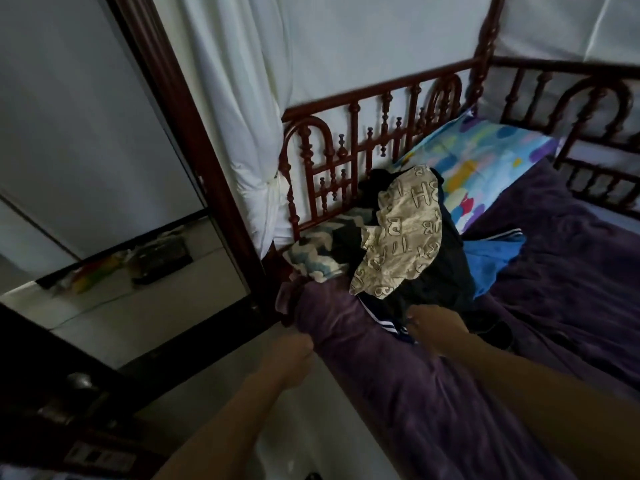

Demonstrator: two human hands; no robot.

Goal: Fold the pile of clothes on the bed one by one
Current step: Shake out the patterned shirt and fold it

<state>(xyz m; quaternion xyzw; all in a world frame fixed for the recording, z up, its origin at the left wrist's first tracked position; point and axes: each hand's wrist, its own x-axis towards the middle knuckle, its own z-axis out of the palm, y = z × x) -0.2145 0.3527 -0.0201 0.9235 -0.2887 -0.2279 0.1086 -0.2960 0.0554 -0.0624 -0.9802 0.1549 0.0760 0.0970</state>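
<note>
A pile of clothes point(408, 258) lies on the purple blanket point(433, 410) near the bed's footboard. On top sits a beige garment with letters point(398, 237); under it are dark clothes, a blue garment point(491, 261) and a zigzag-patterned cloth point(318, 251). A dark garment with white stripes point(384, 323) hangs out of the pile's near side. My right hand point(429, 327) grips this striped garment at its edge, fingers curled down onto it. My left hand point(287, 356) hovers beside the bed's edge with fingers loosely curled and holds nothing.
A red wooden railing point(346, 161) stands behind the pile, with a white curtain point(249, 116) tied at the bedpost point(194, 133). A colourful pillow point(485, 168) lies at the back. The floor point(311, 445) is to the left of the bed.
</note>
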